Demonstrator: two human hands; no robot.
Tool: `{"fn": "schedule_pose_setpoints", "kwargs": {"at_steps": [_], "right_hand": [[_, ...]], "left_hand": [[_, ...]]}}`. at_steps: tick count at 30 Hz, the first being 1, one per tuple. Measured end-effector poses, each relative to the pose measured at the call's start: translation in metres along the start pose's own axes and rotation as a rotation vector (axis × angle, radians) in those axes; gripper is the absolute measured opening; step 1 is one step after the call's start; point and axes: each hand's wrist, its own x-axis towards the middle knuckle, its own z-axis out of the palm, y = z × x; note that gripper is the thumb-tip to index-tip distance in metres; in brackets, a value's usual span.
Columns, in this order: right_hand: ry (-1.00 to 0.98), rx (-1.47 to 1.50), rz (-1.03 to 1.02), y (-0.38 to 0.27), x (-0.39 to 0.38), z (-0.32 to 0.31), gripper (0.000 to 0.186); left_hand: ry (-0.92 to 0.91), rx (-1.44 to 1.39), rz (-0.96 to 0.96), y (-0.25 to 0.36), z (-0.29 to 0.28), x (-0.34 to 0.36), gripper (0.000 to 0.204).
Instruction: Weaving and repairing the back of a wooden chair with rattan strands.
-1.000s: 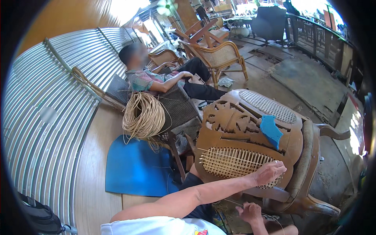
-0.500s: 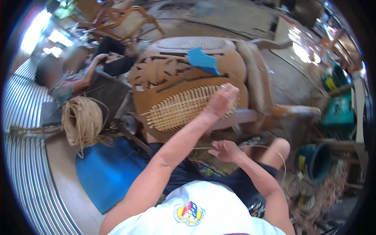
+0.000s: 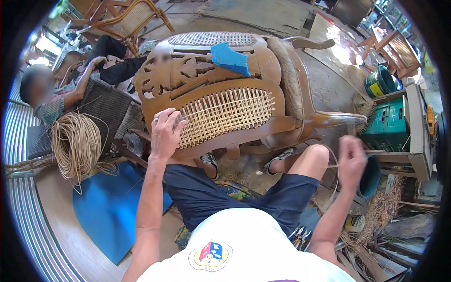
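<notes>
A carved brown wooden chair lies on its side before me, with a half-woven cane panel in its near oval opening. My left hand rests on the panel's left end, fingers bent and thumb apart; I see nothing in its grasp. Raised beyond my right knee, my right hand is blurred but closed, and a thin pale cane strand loops down beside it. On the upper part of the chair back lies a blue foam-like piece.
A coil of cane hangs at left near a seated person. A blue sheet lies below it. To the right stand a green crate and dark buckets. Pliers-like tools lie by my right thigh.
My left hand has moved from the panel's right end to its left end. My right hand has swung out right and up from between my knees. The whole view has shifted.
</notes>
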Motion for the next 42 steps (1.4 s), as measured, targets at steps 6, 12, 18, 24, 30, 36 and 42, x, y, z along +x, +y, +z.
{"fn": "schedule_pose_setpoints", "kwargs": {"at_steps": [6,12,18,24,30,36,42], "right_hand": [[-0.040,-0.123,-0.060,-0.040,0.058,0.027,0.024],[-0.219,0.085,-0.355,-0.042,0.101,0.130,0.016],[-0.572,-0.095,-0.637,-0.046,0.133,0.187,0.015],[-0.684,-0.216,-0.641,-0.049,0.143,0.199,0.013],[-0.641,-0.186,-0.635,-0.052,0.132,0.202,0.009],[-0.606,-0.078,-0.572,-0.057,0.127,0.204,0.006],[-0.629,0.090,-0.320,-0.017,0.150,0.211,0.018]], "left_hand": [[-0.036,-0.056,0.050,0.028,0.020,0.015,0.033],[-0.086,-0.171,-0.015,0.035,0.035,0.035,0.027],[-0.109,-0.421,-0.104,0.011,0.007,0.018,0.020],[-0.014,-0.373,-0.192,-0.045,-0.031,-0.003,0.015],[0.244,-0.080,-0.255,-0.076,-0.053,-0.009,0.019],[0.257,-0.067,-0.100,-0.061,-0.024,-0.045,0.010],[0.112,-0.051,0.003,-0.051,-0.014,-0.030,0.012]]}}
